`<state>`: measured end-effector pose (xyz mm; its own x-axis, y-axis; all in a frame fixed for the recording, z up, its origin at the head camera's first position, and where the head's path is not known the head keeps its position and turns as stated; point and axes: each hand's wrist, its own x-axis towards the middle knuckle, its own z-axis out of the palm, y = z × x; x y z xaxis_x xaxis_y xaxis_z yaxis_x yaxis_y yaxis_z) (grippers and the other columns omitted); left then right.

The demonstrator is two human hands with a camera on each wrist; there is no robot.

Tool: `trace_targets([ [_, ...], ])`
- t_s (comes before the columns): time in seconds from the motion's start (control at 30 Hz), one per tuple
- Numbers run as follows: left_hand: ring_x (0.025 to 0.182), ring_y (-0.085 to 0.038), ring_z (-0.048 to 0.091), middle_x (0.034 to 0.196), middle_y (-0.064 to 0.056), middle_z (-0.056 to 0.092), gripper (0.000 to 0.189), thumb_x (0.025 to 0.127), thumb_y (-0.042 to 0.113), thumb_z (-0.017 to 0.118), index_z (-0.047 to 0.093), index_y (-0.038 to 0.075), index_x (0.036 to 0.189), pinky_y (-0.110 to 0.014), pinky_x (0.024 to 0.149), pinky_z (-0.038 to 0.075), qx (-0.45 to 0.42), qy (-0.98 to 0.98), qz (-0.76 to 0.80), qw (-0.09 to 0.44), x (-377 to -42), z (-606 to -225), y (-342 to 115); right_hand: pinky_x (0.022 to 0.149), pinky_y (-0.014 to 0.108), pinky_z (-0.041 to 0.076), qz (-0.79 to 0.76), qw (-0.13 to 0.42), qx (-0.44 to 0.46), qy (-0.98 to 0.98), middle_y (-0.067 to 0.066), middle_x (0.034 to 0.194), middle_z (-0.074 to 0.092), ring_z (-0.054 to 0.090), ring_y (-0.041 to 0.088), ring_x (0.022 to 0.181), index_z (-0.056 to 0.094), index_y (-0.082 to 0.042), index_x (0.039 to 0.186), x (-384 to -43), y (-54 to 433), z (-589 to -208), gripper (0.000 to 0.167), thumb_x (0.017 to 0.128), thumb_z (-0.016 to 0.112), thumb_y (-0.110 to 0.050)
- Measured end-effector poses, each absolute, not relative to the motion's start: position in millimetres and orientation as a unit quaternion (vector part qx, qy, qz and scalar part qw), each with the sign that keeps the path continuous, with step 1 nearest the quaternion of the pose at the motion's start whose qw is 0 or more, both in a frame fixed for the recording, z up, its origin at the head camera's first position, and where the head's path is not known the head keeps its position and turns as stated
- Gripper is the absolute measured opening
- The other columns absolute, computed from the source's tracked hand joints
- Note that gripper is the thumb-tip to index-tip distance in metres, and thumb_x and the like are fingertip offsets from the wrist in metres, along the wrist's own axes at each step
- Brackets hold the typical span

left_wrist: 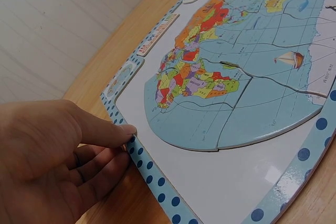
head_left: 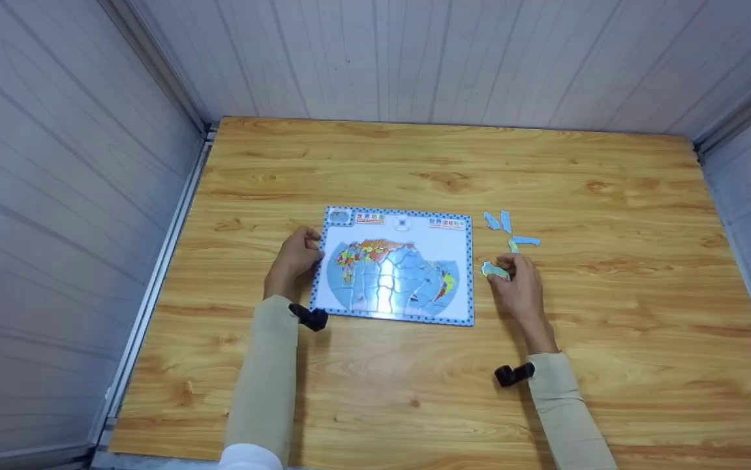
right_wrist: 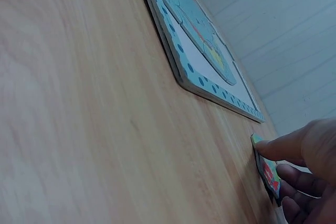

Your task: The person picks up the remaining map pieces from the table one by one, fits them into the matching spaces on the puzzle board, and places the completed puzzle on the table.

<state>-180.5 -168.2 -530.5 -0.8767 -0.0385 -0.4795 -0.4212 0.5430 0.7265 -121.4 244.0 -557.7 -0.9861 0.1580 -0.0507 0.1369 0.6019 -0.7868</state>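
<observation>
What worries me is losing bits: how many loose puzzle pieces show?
5: one map piece in the right hand; beyond, a green piece, a blue strip, two blue pieces. More may be hidden.

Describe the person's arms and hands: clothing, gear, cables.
Left sleeve and right sleeve: long, plain beige. White band low on the left in the head view. Small black device at each wrist: left device, right device. Left hand and right hand: no gloves. No cables visible.

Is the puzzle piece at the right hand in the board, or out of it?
Out: the right hand pinches this piece beside the board; bare table shows between them.
</observation>
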Motion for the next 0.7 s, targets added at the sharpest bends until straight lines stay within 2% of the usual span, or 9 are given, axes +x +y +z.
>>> trace_targets([
  [0.3, 0.094, -0.02, 0.049, 0.104, -0.006, 0.048, 0.031, 0.094, 0.007, 0.054, 0.047, 0.01, 0.124, -0.03, 0.078, 0.041, -0.138, 0.851, 0.461, 0.213, -180.5, -529.8, -167.3, 0.087, 0.038, 0.043, 0.436, 0.004, -0.078, -0.897, 0.018, 0.112, 0.06, 0.054, 0.028, 0.099, 0.059, 0.002, 0.118, -120.4, 247.0, -555.5, 0.034, 0.086, 0.068, -0.005],
  [0.5, 0.093, -0.02, 0.049, 0.104, -0.006, 0.048, 0.031, 0.094, 0.007, 0.053, 0.047, 0.009, 0.125, -0.03, 0.078, 0.041, -0.134, 0.85, 0.465, 0.21, -178.8, -528.6, -167.4, 0.075, 0.025, 0.044, 0.425, -0.003, -0.081, -0.901, 0.016, 0.102, 0.065, 0.057, 0.023, 0.09, 0.065, -0.001, 0.113, -121.1, 248.1, -553.4, 0.026, 0.088, 0.066, -0.007],
  [0.7, 0.092, -0.02, 0.049, 0.102, -0.006, 0.048, 0.031, 0.094, 0.006, 0.053, 0.047, 0.01, 0.124, -0.03, 0.078, 0.041, -0.136, 0.848, 0.466, 0.213, -179.4, -528.4, -167.0, 0.069, 0.016, 0.044, 0.449, -0.008, -0.105, -0.887, 0.014, 0.101, 0.065, 0.056, 0.018, 0.087, 0.067, -0.003, 0.11, -121.4, 249.9, -553.1, 0.021, 0.09, 0.064, -0.009],
])
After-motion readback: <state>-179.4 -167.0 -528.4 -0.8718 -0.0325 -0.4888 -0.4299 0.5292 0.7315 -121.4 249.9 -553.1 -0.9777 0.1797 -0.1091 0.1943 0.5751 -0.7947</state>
